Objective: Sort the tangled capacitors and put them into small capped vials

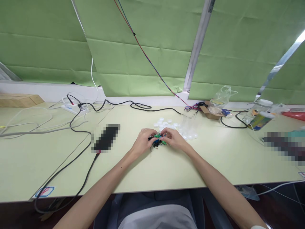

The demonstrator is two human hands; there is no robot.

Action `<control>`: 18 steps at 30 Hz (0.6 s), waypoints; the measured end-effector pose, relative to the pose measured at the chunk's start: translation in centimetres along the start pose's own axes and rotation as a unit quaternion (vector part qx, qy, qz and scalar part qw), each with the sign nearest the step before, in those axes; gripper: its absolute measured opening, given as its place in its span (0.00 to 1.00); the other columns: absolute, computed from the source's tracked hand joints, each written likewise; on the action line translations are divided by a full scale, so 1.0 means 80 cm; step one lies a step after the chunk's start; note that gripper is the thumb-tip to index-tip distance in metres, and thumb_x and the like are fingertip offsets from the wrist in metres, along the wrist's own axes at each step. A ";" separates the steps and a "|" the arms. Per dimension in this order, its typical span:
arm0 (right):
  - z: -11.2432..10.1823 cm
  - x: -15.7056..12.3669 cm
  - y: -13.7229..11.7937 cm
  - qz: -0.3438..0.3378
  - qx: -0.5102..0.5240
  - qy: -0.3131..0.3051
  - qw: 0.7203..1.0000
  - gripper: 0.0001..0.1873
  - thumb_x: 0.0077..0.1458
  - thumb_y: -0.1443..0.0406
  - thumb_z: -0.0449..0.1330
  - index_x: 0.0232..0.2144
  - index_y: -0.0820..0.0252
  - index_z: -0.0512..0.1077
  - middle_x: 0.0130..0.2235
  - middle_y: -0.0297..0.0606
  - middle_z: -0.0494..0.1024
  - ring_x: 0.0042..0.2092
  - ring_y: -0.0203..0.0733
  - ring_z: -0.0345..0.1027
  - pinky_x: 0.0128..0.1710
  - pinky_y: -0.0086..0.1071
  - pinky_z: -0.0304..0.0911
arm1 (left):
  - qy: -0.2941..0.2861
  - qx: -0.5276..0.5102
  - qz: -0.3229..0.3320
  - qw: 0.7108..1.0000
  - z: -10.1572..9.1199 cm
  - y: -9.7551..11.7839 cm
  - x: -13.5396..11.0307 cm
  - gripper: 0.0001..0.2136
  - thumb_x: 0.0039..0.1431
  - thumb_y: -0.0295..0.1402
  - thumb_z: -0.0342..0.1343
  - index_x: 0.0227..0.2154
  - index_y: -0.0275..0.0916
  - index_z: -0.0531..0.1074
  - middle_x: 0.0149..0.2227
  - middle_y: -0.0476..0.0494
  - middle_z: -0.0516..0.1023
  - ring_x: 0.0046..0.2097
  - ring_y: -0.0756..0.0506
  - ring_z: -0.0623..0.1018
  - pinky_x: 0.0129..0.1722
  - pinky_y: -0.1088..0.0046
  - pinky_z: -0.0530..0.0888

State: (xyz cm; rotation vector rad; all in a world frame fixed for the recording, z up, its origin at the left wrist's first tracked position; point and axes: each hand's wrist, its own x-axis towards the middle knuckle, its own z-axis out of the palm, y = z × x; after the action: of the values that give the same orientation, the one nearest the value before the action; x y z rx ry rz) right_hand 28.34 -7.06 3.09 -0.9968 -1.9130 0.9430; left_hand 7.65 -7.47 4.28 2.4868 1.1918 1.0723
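Both of my hands meet over a small cluster of black, green and blue parts (157, 141) with thin wire-like pieces, at the middle of the table. My left hand (145, 140) has its thumb and fingers closed on the left side of the cluster. From the right, my right hand (175, 139) pinches at its green pieces. The fingers partly cover the parts, and their exact kind is too small to make out. Just beyond my hands lie several white round discs (161, 120), with a clear plastic bag (188, 122) beside them.
A pixelated dark device (106, 137) with a black cable lies to the left. Behind it are a white power strip (75, 107) and tangled cables. At the back right stand a small cardboard box (211, 113) and a yellow-green labelled container (261, 121). Green blinds (143, 57) hang behind.
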 end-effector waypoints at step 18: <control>0.002 -0.001 -0.001 0.015 -0.037 0.006 0.999 0.17 0.58 0.51 0.59 0.38 0.58 0.70 0.31 0.33 0.74 0.25 0.33 0.63 0.26 0.28 0.58 | 0.001 0.000 0.025 1.000 0.002 0.000 -0.001 0.02 0.59 0.30 0.57 0.35 0.41 0.74 0.35 0.46 0.80 0.40 0.43 0.77 0.46 0.62 0.70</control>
State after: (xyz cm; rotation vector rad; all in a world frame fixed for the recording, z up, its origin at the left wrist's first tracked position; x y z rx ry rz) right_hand 28.22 -7.23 3.10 -1.0745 -1.9401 0.8883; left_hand 7.73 -7.50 4.17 2.5285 1.1346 1.0874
